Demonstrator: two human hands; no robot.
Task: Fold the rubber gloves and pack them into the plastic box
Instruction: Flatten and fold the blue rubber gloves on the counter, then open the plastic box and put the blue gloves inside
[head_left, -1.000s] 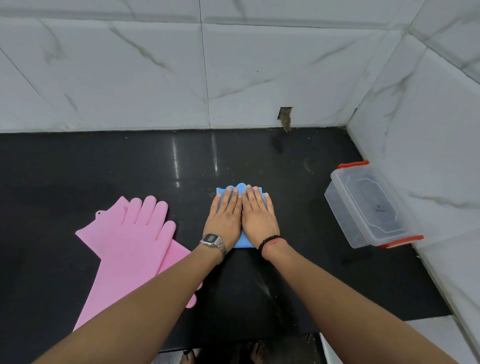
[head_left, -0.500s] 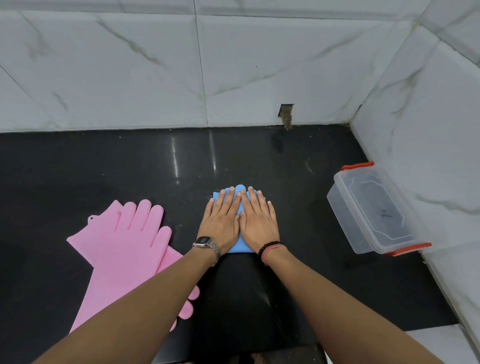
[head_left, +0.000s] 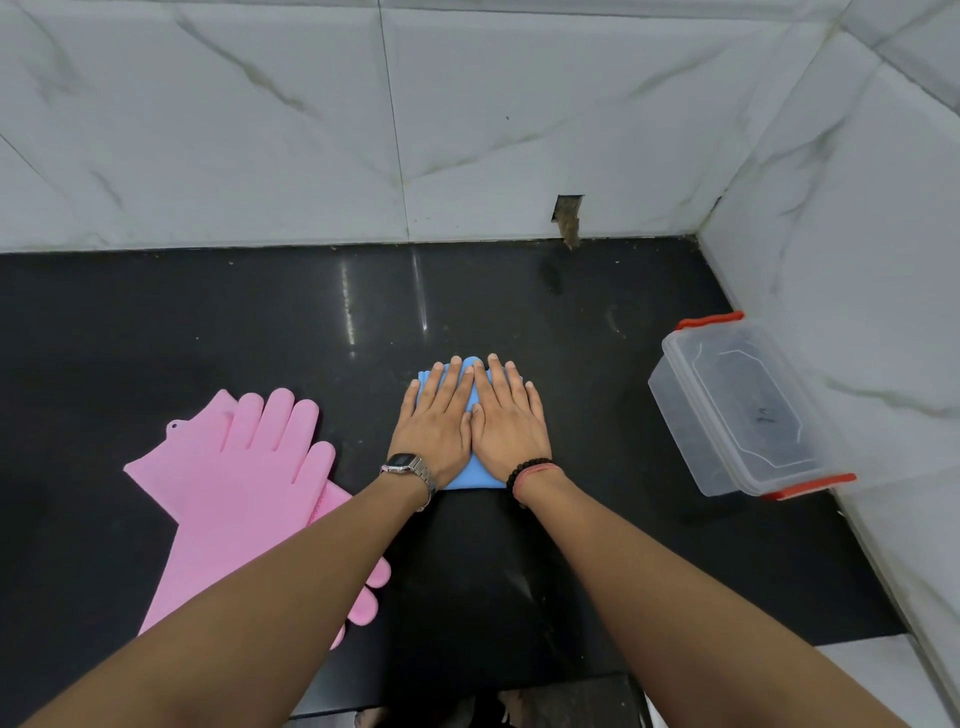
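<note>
Nothing much has shifted since a moment ago: both hands stay pressed flat on the folded blue glove (head_left: 470, 475), in the same spot on the black surface (head_left: 260, 322). The left hand (head_left: 434, 423) lies palm down with fingers straight and close together, a metal watch (head_left: 408, 466) on its wrist. The right hand (head_left: 509, 421) lies beside it in the same pose, thumbs touching along the middle, a black bead bracelet (head_left: 527, 470) with a red band at its wrist. Neither hand curls round anything; the fingers are laid out flat on the glove. Only slivers of blue show (a bit past the fingertips, a strip between the wrists). Both forearms reach straight in from the near edge, angled slightly toward each other.

The pink gloves (head_left: 239, 467) lie flat and unfolded to the left, one overlapping the other, partly under the left forearm. The plastic box (head_left: 737, 405), clear with red clips and its lid on, sits well off to the right against the marble wall (head_left: 519, 104).
</note>
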